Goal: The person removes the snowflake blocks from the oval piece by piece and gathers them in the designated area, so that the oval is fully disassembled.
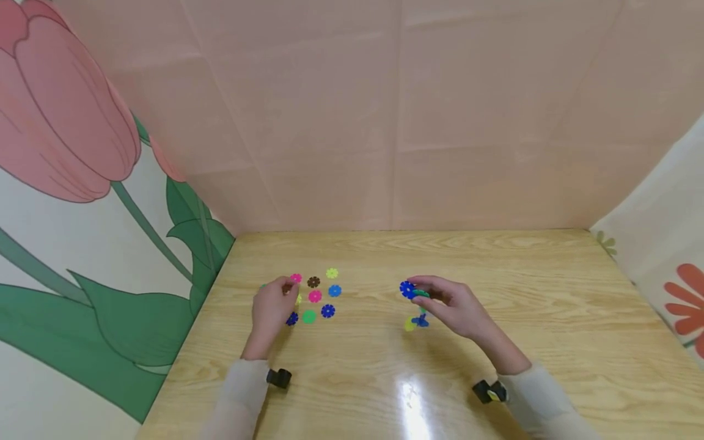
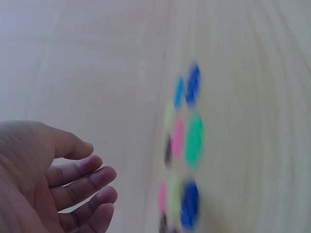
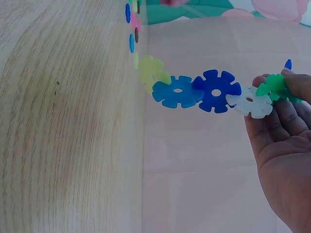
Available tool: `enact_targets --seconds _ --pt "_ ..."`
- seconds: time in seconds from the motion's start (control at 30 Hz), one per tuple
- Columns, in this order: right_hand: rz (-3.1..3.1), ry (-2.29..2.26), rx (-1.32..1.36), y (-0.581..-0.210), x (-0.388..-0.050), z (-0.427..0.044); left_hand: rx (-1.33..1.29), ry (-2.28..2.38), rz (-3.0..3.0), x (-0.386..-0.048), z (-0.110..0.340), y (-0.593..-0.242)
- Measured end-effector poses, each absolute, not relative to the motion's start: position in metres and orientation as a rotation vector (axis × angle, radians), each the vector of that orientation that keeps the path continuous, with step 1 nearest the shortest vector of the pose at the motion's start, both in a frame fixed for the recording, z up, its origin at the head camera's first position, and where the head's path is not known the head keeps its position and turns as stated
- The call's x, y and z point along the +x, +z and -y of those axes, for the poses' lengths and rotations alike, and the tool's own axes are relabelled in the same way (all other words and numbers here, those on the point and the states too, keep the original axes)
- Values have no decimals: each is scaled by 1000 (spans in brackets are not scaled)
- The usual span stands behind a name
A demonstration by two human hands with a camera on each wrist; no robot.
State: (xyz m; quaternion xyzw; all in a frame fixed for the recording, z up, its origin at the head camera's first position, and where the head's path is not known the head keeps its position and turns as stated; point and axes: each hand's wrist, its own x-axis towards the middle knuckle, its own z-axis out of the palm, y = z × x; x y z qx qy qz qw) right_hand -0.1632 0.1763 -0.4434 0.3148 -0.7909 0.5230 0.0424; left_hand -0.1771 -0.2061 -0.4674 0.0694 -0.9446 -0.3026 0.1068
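Observation:
My right hand [image 1: 458, 307] pinches a green snowflake disc [image 3: 278, 87] between thumb and fingers. It belongs to a linked chain: a white disc [image 3: 251, 102], a dark blue disc [image 3: 216, 101], a lighter blue disc [image 3: 170, 93] and a yellow disc [image 3: 151, 69] trail from it. Another dark blue disc [image 1: 407, 289] sticks out at the chain's upper end. Over the loose discs at the left hovers my left hand [image 1: 267, 311], fingers loosely bent. Nothing shows between its fingers in the left wrist view. Some discs lie partly hidden behind that hand.
Several loose discs are spread on the wooden table [image 1: 363, 366], among them a pink disc [image 1: 315, 296], a brown disc [image 1: 313, 282] and a green disc [image 1: 309, 316]. A pink backdrop [image 1: 352, 153] rises behind the table; printed cloth hangs at both sides.

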Motion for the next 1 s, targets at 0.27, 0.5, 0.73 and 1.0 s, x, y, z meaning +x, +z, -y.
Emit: enact_targets --seconds 0.27,0.5,0.73,1.0 --pt "2421 1650 975 -442 -162 -172 -77 -1262 2681 -169 145 -439" --pt "2426 1664 981 -441 -162 -168 -284 -1460 2653 -159 101 -422" --pt "2417 1646 992 -440 -161 -163 -442 -1548 2690 -153 73 -416" --pt "2402 1625 1018 -443 -163 -162 -415 -1672 2724 -150 57 -413"
